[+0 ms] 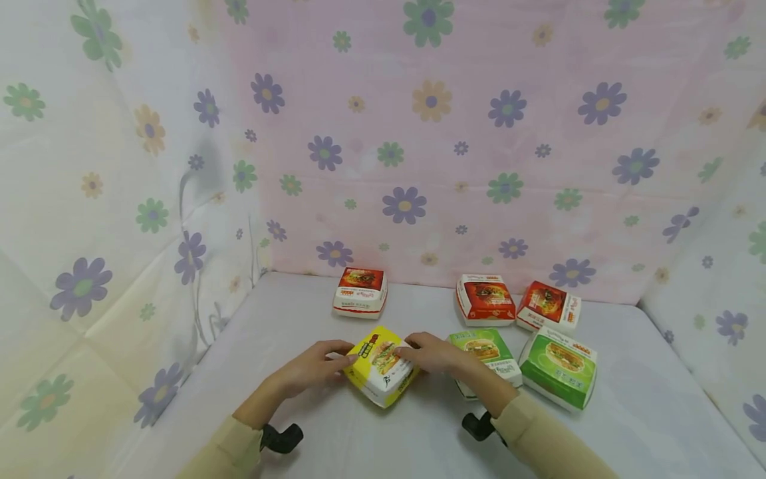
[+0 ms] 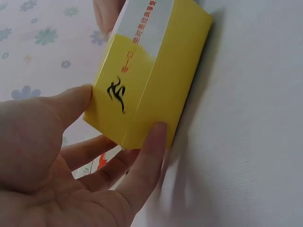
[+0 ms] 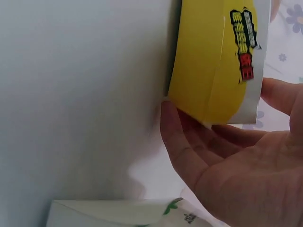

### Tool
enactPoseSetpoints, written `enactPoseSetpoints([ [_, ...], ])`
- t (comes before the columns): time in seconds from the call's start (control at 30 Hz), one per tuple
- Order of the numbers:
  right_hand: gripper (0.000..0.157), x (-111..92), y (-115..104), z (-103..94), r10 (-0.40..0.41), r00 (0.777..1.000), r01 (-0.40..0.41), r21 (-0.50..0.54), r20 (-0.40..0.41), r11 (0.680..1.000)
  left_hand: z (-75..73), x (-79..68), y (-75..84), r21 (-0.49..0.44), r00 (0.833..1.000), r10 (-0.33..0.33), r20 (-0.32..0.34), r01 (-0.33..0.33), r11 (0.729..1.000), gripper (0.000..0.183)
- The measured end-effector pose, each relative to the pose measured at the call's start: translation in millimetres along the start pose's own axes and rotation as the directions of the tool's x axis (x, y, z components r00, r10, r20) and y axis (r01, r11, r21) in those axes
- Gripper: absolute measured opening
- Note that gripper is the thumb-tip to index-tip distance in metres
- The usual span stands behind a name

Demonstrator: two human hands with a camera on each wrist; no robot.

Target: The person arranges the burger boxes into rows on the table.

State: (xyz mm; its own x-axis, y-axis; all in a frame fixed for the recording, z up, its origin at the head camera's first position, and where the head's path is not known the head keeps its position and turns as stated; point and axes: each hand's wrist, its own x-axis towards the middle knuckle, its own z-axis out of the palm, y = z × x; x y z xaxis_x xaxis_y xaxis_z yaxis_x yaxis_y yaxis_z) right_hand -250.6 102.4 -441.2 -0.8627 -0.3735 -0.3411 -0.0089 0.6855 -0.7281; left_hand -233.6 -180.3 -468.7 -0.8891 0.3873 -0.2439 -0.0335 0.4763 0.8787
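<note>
A yellow and white burger box (image 1: 383,366) with a sandwich picture on its lid sits turned at an angle near the middle of the table. My left hand (image 1: 316,364) grips its left side, thumb at the lid's edge and fingers around a corner in the left wrist view. From the opposite side my right hand (image 1: 435,354) holds the box, its thumb on the lid in the head view. The right wrist view shows the right fingers (image 3: 182,151) curled about the lower corner of the box. The box's underside is hidden.
Right of the hands stand two green burger boxes (image 1: 559,368), one partly behind the right forearm. Two red and white boxes (image 1: 486,301) are beyond them, and another red box (image 1: 361,293) stands at the back left. Flowered cloth walls (image 1: 467,173) enclose the white table (image 1: 251,319).
</note>
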Motion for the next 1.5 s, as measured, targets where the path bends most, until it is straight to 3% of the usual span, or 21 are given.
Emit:
enactPoseSetpoints([
  [0.27,0.052,-16.5,-2.8,9.3,0.068,0.998,-0.068,0.011,-0.001,0.998,-2.5,12.3,-0.5,-0.023,0.998,0.012,-0.059,-0.013,1.000,0.049],
  [0.53,0.055,-21.9,-2.9,11.9,0.065,0.998,-0.066,0.024,0.011,0.998,0.1,15.8,-0.8,-0.049,0.997,-0.014,-0.079,0.010,0.999,0.051],
  [0.77,0.068,-23.9,-1.7,-0.6,0.021,1.000,-0.022,0.071,0.006,0.997,-1.2,5.2,3.7,-0.058,0.997,-0.008,-0.077,0.004,0.998,0.057],
  [1.03,0.072,-15.5,-10.4,-7.3,0.023,0.999,-0.020,0.120,-0.027,0.993,3.2,-12.2,5.8,-0.065,0.990,-0.083,-0.110,0.076,0.995,0.070],
  [1.2,0.071,-7.8,-11.4,-4.0,0.040,0.999,-0.037,0.124,-0.018,0.992,12.6,-13.8,8.1,-0.083,0.989,-0.118,-0.090,0.111,0.990,0.078],
  [1.5,0.067,-1.9,-4.0,3.2,0.033,0.999,-0.031,0.081,-0.015,0.996,16.3,-8.6,11.5,-0.068,0.993,-0.102,-0.063,0.098,0.993,0.078],
])
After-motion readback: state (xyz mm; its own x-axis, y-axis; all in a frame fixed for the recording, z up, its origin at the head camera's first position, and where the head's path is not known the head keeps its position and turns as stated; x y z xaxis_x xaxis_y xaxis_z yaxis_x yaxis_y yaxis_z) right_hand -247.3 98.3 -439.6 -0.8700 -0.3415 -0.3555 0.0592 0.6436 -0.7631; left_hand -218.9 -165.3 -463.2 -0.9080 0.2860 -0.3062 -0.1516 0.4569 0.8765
